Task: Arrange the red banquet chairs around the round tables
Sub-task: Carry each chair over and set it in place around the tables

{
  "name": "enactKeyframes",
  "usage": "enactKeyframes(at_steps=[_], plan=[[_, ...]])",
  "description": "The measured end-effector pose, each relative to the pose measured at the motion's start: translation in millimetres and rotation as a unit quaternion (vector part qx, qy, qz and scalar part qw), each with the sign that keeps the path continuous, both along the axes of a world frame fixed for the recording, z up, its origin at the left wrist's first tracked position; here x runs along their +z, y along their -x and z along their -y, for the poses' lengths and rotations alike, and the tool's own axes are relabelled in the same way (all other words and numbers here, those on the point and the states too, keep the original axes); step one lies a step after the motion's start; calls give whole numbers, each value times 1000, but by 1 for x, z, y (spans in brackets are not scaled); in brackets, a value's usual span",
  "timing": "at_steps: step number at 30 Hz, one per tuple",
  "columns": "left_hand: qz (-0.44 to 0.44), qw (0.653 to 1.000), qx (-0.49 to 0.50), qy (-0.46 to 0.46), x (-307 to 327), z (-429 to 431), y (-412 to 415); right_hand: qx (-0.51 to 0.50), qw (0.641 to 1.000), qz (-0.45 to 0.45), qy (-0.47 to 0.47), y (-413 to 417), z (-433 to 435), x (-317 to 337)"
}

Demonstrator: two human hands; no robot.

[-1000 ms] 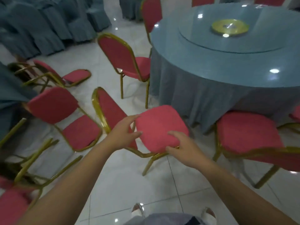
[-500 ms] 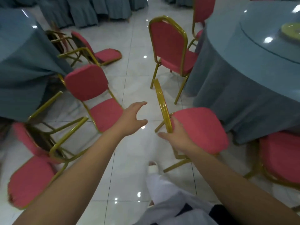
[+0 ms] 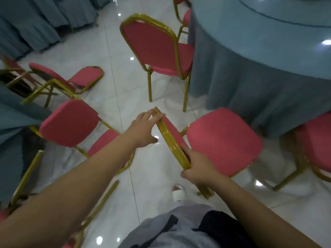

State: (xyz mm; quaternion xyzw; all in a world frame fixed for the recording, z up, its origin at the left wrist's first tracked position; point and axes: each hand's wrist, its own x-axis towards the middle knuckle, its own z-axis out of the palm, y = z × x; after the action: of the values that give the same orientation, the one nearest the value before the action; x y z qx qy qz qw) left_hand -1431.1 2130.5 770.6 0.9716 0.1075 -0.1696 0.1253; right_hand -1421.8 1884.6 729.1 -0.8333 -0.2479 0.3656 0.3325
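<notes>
A red banquet chair (image 3: 222,140) with a gold frame stands in front of me, its seat toward the round table (image 3: 268,51) with the blue-grey cloth. My left hand (image 3: 143,129) lies on the top end of its gold backrest rail, fingers over the rail. My right hand (image 3: 198,167) grips the near end of the same rail. Another red chair (image 3: 157,49) stands upright at the table's left edge. A third red chair (image 3: 315,145) shows at the right, partly under the cloth.
More red chairs lie tipped or stand loose on the white tiled floor at the left (image 3: 71,126) and far left (image 3: 71,81). Gold chair legs (image 3: 26,176) jut up at the lower left. Blue-grey draped tables (image 3: 35,24) stand behind. My foot (image 3: 179,193) is near the chair.
My left hand has moved from the air onto the top of the backrest rail. My right hand stays on the rail. The view has shifted closer to the chair.
</notes>
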Motion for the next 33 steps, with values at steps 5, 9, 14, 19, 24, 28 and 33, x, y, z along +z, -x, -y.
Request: enactKeyframes(at_steps=[5,9,14,19,24,28,33], plan=[[88,992,-93,-10,-14,13,-57,5,997,-73,39,-51,34,11],[111,979,-165,42,-25,43,-96,-31,997,-34,56,-85,92,27],[144,969,-194,54,-44,99,-111,-302,938,148,79,-62,148,22],[133,968,-202,66,-59,107,-120,-348,894,180,217,-32,129,-5],[116,961,-234,89,-55,94,-167,-393,887,164,181,-77,117,-8],[72,969,-229,63,-46,99,-213,-389,889,152,190,-122,122,-5],[-5,972,-228,51,-34,112,-247,-383,886,121,233,-154,128,8]])
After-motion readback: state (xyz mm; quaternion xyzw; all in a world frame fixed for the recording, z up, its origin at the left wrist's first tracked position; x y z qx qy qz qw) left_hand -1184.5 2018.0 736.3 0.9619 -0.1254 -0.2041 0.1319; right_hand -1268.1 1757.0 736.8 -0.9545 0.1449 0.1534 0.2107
